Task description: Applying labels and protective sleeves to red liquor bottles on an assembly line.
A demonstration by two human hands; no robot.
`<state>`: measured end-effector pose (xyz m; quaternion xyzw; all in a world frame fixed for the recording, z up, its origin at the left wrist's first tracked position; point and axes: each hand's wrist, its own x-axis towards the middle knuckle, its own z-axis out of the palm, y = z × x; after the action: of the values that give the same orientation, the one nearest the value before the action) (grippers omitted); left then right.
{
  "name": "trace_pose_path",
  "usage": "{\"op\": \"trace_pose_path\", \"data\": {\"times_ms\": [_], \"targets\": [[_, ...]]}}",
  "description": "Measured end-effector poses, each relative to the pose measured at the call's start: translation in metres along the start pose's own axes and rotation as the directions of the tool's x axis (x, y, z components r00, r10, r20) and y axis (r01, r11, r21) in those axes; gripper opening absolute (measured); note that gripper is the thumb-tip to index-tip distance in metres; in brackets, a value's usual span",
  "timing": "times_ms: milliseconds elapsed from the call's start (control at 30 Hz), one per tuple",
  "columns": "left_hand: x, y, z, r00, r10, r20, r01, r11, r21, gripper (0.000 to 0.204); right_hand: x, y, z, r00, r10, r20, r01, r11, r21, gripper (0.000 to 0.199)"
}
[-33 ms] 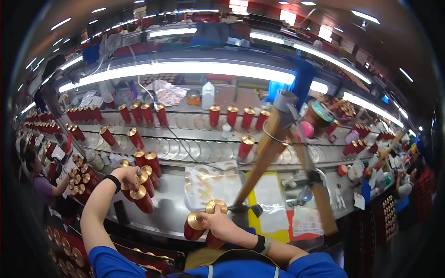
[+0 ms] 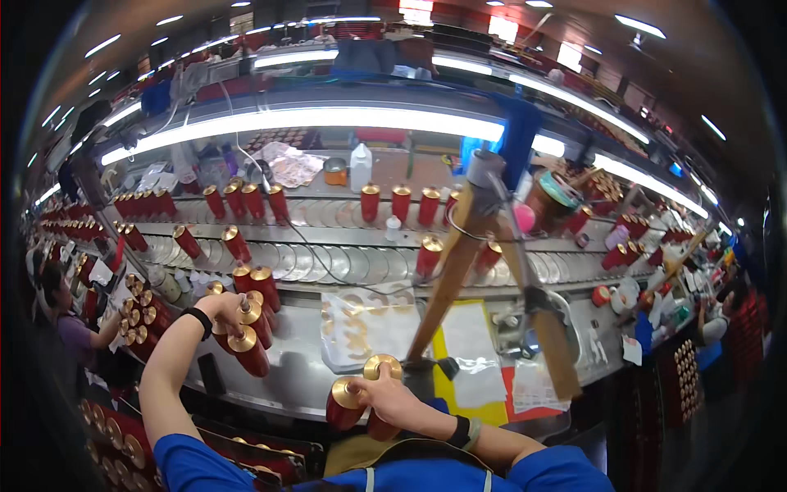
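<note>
Steel bench (image 2: 287, 395) runs across, with the wooden stand (image 2: 443, 283) right of centre. Change: the stand sits further left in view, and a red cylinder (image 2: 489, 259) between its legs shows more fully (head movement, probably). Both hands hold as before; I judge the work itself no further on.

Held cylinders: the left group (image 2: 250, 361) is on the bench, left of centre; the right pair (image 2: 343, 416) is at its near edge (whether resting on it, cannot tell). Gold caps (image 2: 344, 394) point up; long axes run roughly upright, somewhat tilted in this bent view.

Hands are well apart. Left hand (image 2: 220, 310) grips the group around its caps, exact count hidden; right hand (image 2: 393, 400) is closed on the pair, digits over both caps.
</note>
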<state>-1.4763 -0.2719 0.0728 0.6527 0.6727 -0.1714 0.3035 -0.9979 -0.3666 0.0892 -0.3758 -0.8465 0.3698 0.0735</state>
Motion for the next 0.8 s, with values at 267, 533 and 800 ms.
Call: {"op": "trace_pose_path", "data": {"times_ms": [267, 533, 800], "targets": [[-0.086, 0.281, 0.028, 0.988, 0.104, 0.118, -0.124, 0.976, 0.179, 0.101, -0.260, 0.061, -0.032, 0.975, 0.144, -0.166, -0.143, 0.990, 0.018, 0.025], [-0.153, 0.533, 0.098, 0.935, 0.292, 0.202, -0.261, 0.951, -0.167, 0.081, -0.474, 0.130, -0.058, 0.874, 0.188, -0.447, -0.202, 0.979, 0.018, 0.024], [-0.167, 0.813, 0.195, 0.655, 0.736, 0.171, -0.750, 0.604, 0.271, 0.076, -0.650, 0.175, -0.035, 0.581, 0.528, -0.620, -0.473, 0.838, 0.271, 0.021]]}}
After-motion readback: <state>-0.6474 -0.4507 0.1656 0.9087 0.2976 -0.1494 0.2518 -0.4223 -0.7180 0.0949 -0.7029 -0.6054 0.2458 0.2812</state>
